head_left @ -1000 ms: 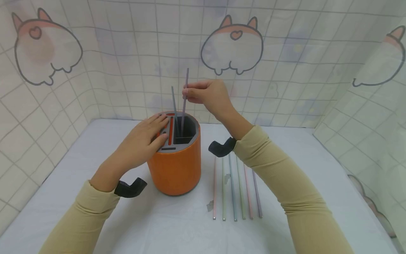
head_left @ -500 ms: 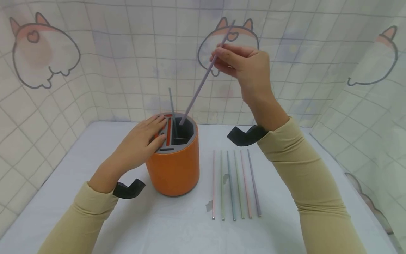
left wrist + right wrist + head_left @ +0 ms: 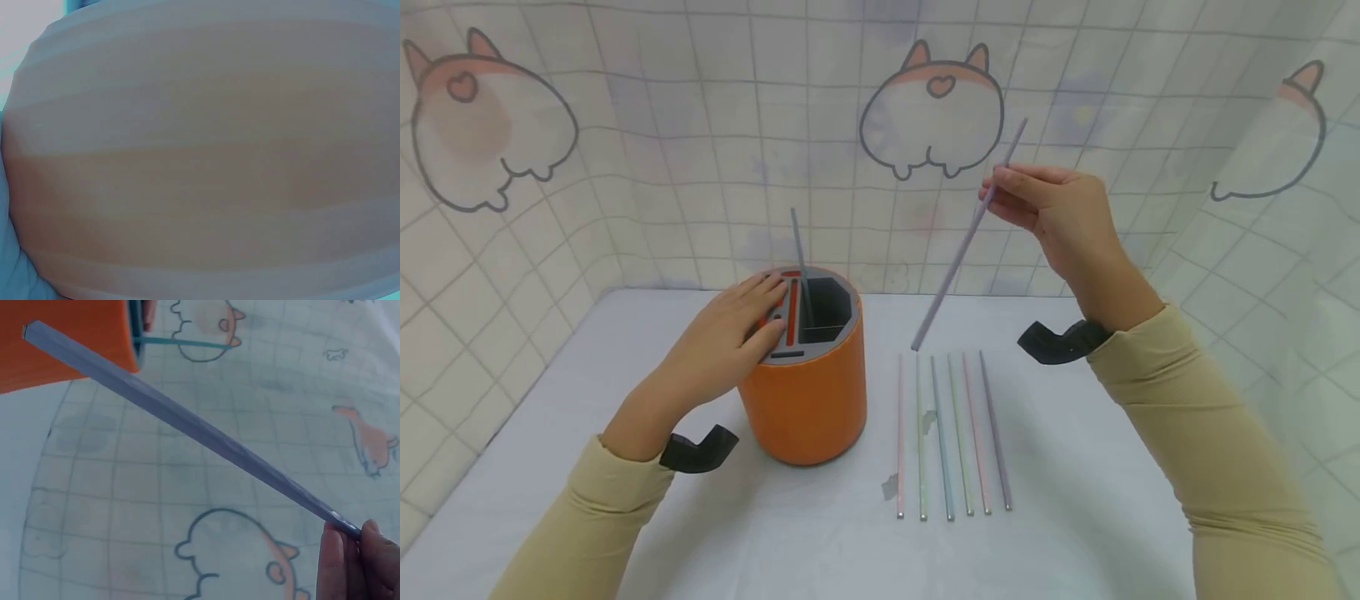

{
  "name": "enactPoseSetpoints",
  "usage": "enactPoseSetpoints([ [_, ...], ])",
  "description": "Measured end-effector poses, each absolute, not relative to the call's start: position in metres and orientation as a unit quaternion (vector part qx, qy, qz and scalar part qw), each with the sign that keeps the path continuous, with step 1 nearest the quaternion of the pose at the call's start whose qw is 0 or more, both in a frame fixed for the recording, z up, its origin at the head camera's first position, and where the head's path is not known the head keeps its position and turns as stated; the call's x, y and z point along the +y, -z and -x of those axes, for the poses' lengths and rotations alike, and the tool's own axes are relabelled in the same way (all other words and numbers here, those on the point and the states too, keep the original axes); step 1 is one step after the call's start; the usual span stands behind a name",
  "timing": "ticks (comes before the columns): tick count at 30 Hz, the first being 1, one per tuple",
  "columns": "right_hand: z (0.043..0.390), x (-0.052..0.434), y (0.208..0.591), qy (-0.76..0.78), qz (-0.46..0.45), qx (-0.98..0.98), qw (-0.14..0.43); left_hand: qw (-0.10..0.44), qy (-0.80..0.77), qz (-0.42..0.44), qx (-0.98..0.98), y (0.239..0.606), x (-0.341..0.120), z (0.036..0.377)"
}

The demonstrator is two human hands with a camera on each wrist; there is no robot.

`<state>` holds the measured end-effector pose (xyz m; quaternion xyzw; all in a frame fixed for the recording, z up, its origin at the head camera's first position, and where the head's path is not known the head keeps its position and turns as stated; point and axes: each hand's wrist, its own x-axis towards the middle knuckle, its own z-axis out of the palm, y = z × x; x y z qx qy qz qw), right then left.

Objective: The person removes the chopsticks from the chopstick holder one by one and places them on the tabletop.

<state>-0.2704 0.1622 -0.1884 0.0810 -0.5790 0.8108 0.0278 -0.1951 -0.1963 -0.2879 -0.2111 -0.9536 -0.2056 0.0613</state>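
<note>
My right hand point(image 3: 1060, 212) pinches a slim purple chopstick point(image 3: 962, 250) near its upper end. The chopstick slants down to the left, its lower end apart from the orange holder point(image 3: 805, 417). In the right wrist view, thumb and fingertips point(image 3: 332, 550) grip one end of the chopstick point(image 3: 187, 425). My left hand point(image 3: 718, 346) rests on the slotted grey top of the holder, thumb spread from the fingers. A blue chopstick point(image 3: 798, 237) stands leaning in the holder's open compartment. In the left wrist view, a large blurred brownish surface point(image 3: 200, 187) hides the hand's work.
Several pastel chopsticks, among them a pink one point(image 3: 900, 442) and a purple one point(image 3: 996, 433), lie side by side on the white table point(image 3: 1097, 517), right of the holder. A patterned curtain point(image 3: 700, 150) surrounds the table's back and sides.
My right hand has drawn the purple chopstick up out of the holder and carried it to the right, above the lying chopsticks. My left hand keeps its place on the holder.
</note>
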Motion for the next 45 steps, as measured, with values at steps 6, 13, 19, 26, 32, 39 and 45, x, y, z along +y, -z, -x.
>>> enactPoseSetpoints([
  [6,0.275,0.195,0.225,-0.764,-0.045,-0.643,-0.026,0.065,0.205,0.213,-0.953,0.286,-0.197,0.194],
  [13,0.282,0.236,0.278,-0.688,-0.003,-0.715,-0.125,0.061,0.208,0.212,-0.953,0.285,-0.195,0.193],
  [19,0.288,0.259,0.317,-0.641,0.014,-0.743,-0.191,0.058,0.206,0.212,-0.953,0.284,-0.195,0.194],
  [26,0.294,0.264,0.349,-0.604,0.018,-0.763,-0.231,0.059,0.206,0.207,-0.955,0.283,-0.197,0.192],
  [32,0.295,0.262,0.369,-0.579,0.036,-0.777,-0.245,0.058,0.207,0.204,-0.955,0.285,-0.197,0.192],
  [39,0.296,0.261,0.387,-0.586,0.048,-0.771,-0.246,0.059,0.206,0.203,-0.955,0.285,-0.196,0.192],
  [45,0.299,0.260,0.402,-0.579,0.068,-0.774,-0.247,0.059,0.205,0.202,-0.956,0.285,-0.195,0.192],
])
